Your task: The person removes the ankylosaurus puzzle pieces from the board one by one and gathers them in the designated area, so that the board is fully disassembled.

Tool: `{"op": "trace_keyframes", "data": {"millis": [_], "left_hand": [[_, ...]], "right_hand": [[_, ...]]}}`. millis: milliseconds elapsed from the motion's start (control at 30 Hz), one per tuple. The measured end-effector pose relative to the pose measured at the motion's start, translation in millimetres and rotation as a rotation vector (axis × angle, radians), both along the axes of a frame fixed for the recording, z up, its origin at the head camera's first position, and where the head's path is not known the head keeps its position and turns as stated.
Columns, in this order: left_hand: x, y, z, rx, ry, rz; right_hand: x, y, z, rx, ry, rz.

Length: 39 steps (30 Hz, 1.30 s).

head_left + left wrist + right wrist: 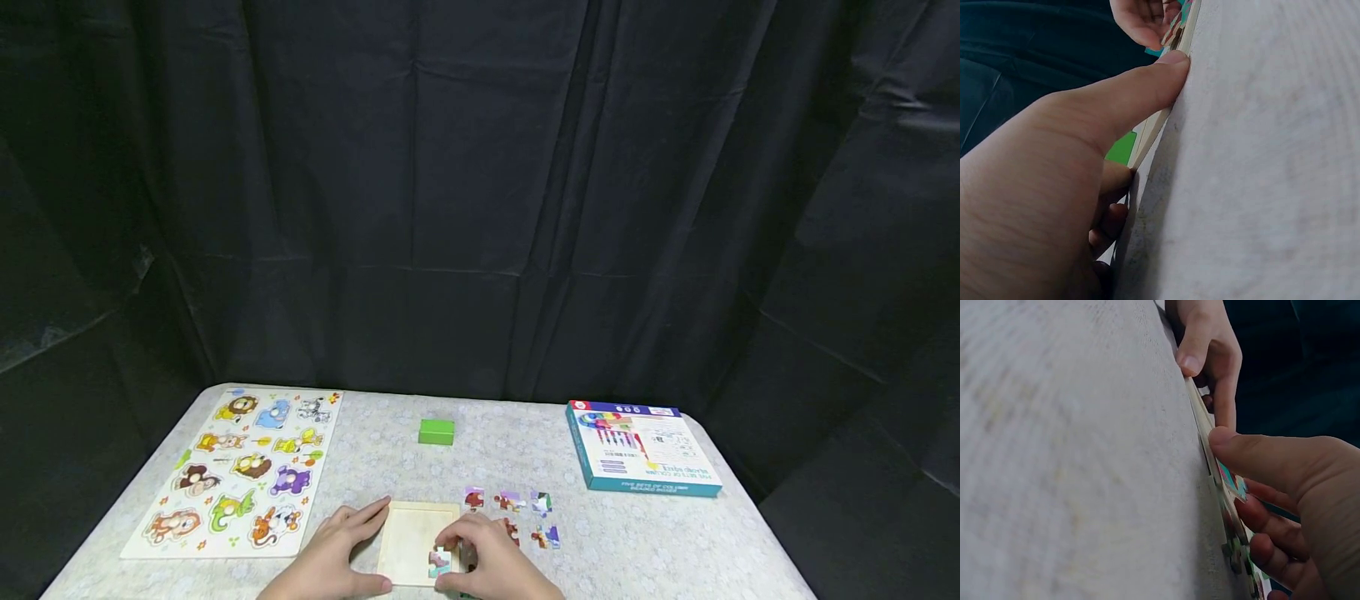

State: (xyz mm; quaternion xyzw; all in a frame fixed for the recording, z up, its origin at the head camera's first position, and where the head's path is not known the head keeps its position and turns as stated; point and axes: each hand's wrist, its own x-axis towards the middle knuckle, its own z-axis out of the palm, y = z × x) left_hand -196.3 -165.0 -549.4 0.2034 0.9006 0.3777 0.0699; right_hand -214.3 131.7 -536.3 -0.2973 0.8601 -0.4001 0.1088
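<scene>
A shallow square wooden puzzle tray (408,533) lies at the table's near edge. My left hand (337,546) holds its left side, forefinger at the far corner and thumb at the near one; in the left wrist view the thumb (1141,87) presses the tray's edge. A jigsaw piece (439,562) printed in teal, white and pink is over the tray's near right corner. My right hand (487,558) pinches that piece, with the thumb (1254,453) right at the tray's rim in the right wrist view. The right fingers partly cover the tray's right side.
Several loose jigsaw pieces (510,502) lie right of the tray, some partly behind the right hand. A green block (437,432) sits farther back. On the left is an animal peg-puzzle board (247,475); at the back right lies a flat teal-edged box (645,450). Black curtains (465,208) surround the table.
</scene>
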Motion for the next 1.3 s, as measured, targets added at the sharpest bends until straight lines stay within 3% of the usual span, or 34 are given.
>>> {"op": "trace_keyframes", "data": {"millis": [200,733,1300], "left_hand": [[-0.5,-0.1,0.3,0.004,-0.011,0.001],[-1.7,-1.5,0.2,0.006,-0.026,-0.014],[-1.6,-1.0,0.0,-0.001,-0.032,-0.011]], "right_hand": [[2.2,-2.2,4.5,-0.004,-0.074,-0.018],[-0.8,-0.1,3.9,-0.055,-0.144,0.010],[-0.4,-0.8,5.1,-0.059,-0.135,0.018]]}}
